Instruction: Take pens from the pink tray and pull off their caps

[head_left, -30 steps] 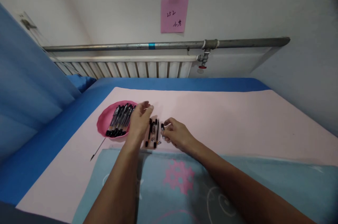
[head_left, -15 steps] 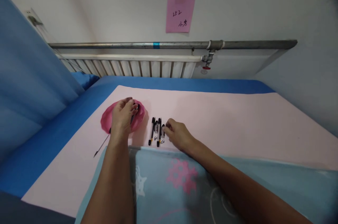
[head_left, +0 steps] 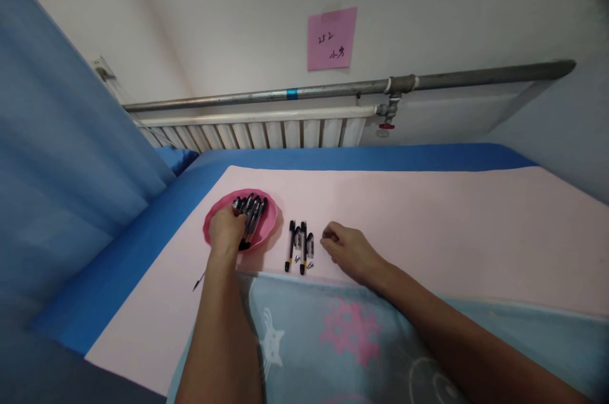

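My left hand (head_left: 227,228) is down in a pink scalloped dish (head_left: 272,226), its fingers closed around the left edge of a bunch of black gel pens (head_left: 254,214). A pen's cap end sticks out above those fingers; the fingertips are partly hidden. My right hand (head_left: 347,248) rests on the pink surface with curled fingers, nothing visible in them. Just left of it lie two black pen barrels (head_left: 290,248), two clear pen caps with black tops (head_left: 310,245) and small metal pen tips (head_left: 310,265). A thin pen refill (head_left: 198,282) lies beside my left forearm, partly covered.
The pink sheet (head_left: 428,220) lies over a blue surface (head_left: 333,158). A light blue patterned cloth (head_left: 304,315) covers the near edge. Behind are a white radiator (head_left: 285,133) and a metal pipe (head_left: 238,99); a blue curtain (head_left: 71,169) hangs at left.
My left hand has lowered into the dish, onto the pens. My right hand has drawn away to the right from the clear cap. The view has tilted and shifted slightly.
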Demonstrator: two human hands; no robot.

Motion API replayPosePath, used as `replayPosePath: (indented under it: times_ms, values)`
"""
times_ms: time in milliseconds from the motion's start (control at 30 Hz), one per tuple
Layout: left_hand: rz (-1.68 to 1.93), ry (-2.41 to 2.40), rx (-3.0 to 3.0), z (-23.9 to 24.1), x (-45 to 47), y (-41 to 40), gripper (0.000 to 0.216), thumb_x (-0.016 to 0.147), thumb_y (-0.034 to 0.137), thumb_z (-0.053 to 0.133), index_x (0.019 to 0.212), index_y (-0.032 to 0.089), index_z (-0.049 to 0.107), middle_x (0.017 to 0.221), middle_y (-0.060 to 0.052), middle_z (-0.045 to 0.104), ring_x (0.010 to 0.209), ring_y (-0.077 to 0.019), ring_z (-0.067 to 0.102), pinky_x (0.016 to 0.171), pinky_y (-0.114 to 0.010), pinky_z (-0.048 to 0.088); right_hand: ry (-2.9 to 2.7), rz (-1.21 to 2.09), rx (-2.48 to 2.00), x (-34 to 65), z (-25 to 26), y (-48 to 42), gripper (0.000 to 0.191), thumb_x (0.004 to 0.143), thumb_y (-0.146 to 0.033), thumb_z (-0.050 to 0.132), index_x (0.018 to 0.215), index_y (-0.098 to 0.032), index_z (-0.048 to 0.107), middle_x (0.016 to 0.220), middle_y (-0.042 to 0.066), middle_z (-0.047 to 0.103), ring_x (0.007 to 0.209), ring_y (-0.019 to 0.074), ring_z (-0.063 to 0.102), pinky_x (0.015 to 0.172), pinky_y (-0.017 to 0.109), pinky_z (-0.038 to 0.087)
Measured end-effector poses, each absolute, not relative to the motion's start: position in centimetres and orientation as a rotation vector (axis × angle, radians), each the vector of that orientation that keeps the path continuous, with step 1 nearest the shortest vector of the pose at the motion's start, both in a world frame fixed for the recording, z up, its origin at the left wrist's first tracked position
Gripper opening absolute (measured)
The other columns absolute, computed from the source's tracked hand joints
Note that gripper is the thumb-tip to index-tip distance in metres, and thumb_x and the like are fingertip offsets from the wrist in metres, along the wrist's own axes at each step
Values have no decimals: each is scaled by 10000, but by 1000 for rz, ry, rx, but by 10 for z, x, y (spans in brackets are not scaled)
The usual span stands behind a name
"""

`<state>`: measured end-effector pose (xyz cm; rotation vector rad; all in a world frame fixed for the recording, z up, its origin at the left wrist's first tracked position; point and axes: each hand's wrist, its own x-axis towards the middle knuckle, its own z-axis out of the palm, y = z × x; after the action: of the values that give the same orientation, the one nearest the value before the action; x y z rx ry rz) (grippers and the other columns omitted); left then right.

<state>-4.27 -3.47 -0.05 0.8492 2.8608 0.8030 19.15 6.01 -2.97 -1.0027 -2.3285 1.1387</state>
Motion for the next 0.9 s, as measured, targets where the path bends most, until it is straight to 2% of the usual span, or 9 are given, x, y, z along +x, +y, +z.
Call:
replayPosePath:
  times_ms: [167,400,500,567,667,800,900]
  values:
    - [729,2947,896,-4,-35,-27,203,559,359,637,672,190,623,785,-151,655,798,-326,591,662,-382,404,-2365,1116,-996,191,-29,60,83,727,-213,471,674,-184,528,521,-29,519,515,117,487,515,225,335]
    - [777,2917,853,-2,-36,-29,147,579,343,634,607,206,587,692,-104,652,743,-287,595,622,-347,386,-2377,1140,-980,193,-26,59,101,722,-199,462,651,-185,532,506,-33,508,485,106,457,491,220,324]
    - [957,2842,852,8,-28,-31,168,622,380,609,625,213,590,646,-72,631,686,-252,578,581,-322,368,-2309,1218,-979,192,-26,60,105,727,-199,462,642,-184,523,494,-42,484,468,98,449,474,214,332]
    - [1265,2584,868,14,-15,-28,212,647,421,595,669,211,604,623,-39,612,623,-198,555,545,-285,359,-2201,1320,-965,191,-24,60,101,735,-213,468,662,-180,531,504,-43,484,483,99,469,476,209,352]
    - [1638,1888,846,18,16,-17,254,617,404,648,709,172,603,612,1,580,536,-111,504,500,-222,344,-2013,1524,-878,190,-18,59,132,760,-270,475,764,-175,566,531,-40,503,498,98,487,454,194,361]
    - [1672,1302,667,13,61,1,303,545,345,726,730,141,597,624,11,578,514,-81,510,489,-198,367,-1850,1757,-743,189,-5,55,236,775,-329,492,955,-187,548,529,-60,493,398,64,396,377,172,293]
    - [1599,1166,610,10,80,6,306,547,344,731,728,138,593,614,7,588,485,-96,518,457,-211,379,-1748,1841,-707,189,0,54,193,772,-324,495,896,-182,536,488,-77,446,374,50,338,369,163,260]
